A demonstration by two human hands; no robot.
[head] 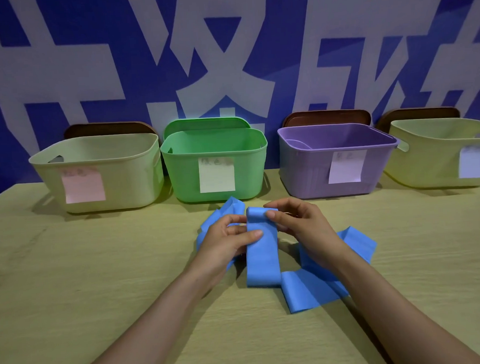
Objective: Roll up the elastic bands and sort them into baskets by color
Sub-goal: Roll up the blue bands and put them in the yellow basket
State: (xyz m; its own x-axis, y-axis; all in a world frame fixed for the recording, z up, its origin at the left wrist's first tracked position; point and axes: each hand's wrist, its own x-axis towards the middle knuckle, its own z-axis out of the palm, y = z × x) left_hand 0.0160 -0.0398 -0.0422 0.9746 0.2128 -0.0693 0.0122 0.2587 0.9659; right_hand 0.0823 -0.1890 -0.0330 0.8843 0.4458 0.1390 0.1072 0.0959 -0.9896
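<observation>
A long blue elastic band [262, 261] lies in loose folds on the wooden table [71, 274] in front of me. Its far end is curled into a small roll between my hands. My left hand [231, 242] pinches the band's left edge, thumb on top. My right hand [296, 223] grips the roll from the right side. Behind stand a cream basket [127, 173] with a pink label, a green basket [182, 173], a purple basket [302, 167] and a yellow basket [427, 161] with a pale blue label. I see nothing inside the baskets.
Lids lean against the blue wall behind each basket: brown ones and a green lid [205, 123]. The loose folds of the band spread to the right and under my right forearm. Bare table lies near me and to the left.
</observation>
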